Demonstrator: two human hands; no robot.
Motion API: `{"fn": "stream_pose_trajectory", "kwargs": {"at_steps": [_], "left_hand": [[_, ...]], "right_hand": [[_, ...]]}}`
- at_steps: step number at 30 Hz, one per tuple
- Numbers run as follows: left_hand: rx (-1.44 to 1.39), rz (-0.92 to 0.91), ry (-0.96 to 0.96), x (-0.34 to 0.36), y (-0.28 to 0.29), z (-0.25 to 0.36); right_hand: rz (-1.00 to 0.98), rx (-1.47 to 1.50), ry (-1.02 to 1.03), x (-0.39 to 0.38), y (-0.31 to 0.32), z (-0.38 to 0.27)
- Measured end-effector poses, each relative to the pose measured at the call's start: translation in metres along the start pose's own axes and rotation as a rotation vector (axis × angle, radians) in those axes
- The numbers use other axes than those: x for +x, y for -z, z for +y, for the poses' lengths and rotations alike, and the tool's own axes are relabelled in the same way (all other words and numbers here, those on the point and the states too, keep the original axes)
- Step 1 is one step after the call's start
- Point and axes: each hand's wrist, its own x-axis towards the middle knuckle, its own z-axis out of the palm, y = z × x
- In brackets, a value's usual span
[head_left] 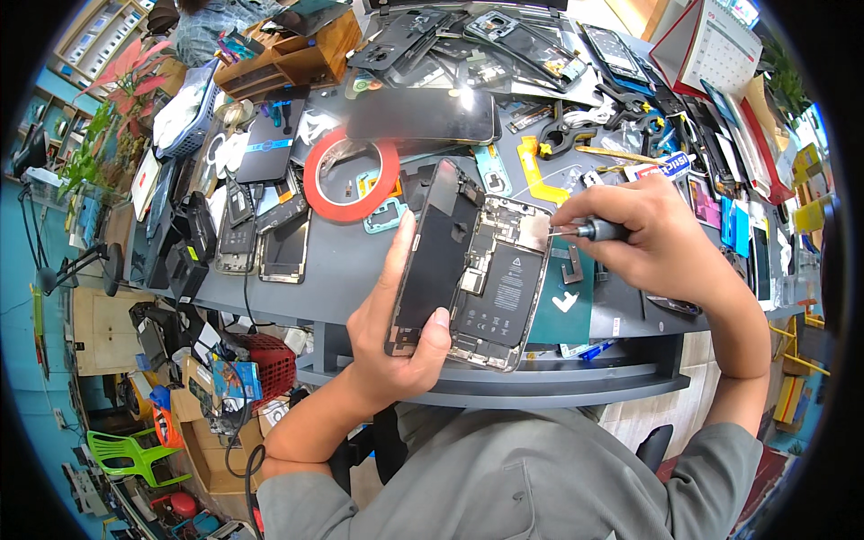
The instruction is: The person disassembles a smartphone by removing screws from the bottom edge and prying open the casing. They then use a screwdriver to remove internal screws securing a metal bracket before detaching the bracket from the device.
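An opened phone is held tilted above the front edge of the desk. Its body, with a black battery and bare circuit board, lies on the right, and its dark screen panel is folded out on the left. My left hand is closed around the panel, fingers along its outer edge and thumb on its face near the battery. My right hand pinches a small screwdriver with a dark grey handle. The driver's tip meets the upper right edge of the phone body, by a silvery plate; the exact contact point is too small to make out.
Beyond the phone lie a roll of red tape, a glossy dark screen and a heap of phone parts. Black spring clamps and a desk calendar are at the right. Opened phones lie at the left.
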Motion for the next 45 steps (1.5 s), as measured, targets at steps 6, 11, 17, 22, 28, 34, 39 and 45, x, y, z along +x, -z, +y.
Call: {"fn": "stream_pose_trajectory", "kwargs": {"at_steps": [6,11,17,22,28,34,39,45], "left_hand": [[-0.02,0.001,-0.01,0.002,0.0,-0.001],[-0.036,0.011,-0.021,0.001,0.0,-0.003],[-0.063,0.014,-0.002,-0.001,0.0,-0.004],[-0.08,0.001,0.01,0.0,0.002,-0.003],[-0.102,-0.027,0.042,-0.001,0.005,-0.003],[-0.084,-0.027,0.05,-0.002,0.004,-0.003],[-0.123,-0.024,0.025,-0.002,0.005,-0.005],[-0.108,0.002,-0.01,-0.001,0.002,-0.006]], "right_hand": [[-0.008,-0.173,0.167,0.031,-0.037,0.003],[-0.065,-0.239,0.2,0.048,-0.038,0.0],[-0.122,-0.241,0.206,0.057,-0.036,0.004],[-0.2,-0.323,0.214,0.07,-0.028,-0.008],[-0.231,-0.44,0.366,0.065,-0.033,-0.012],[-0.152,-0.451,0.404,0.06,-0.038,-0.009],[0.031,-0.321,0.355,0.048,-0.023,-0.01],[-0.186,0.01,0.288,0.024,-0.02,-0.011]]}}
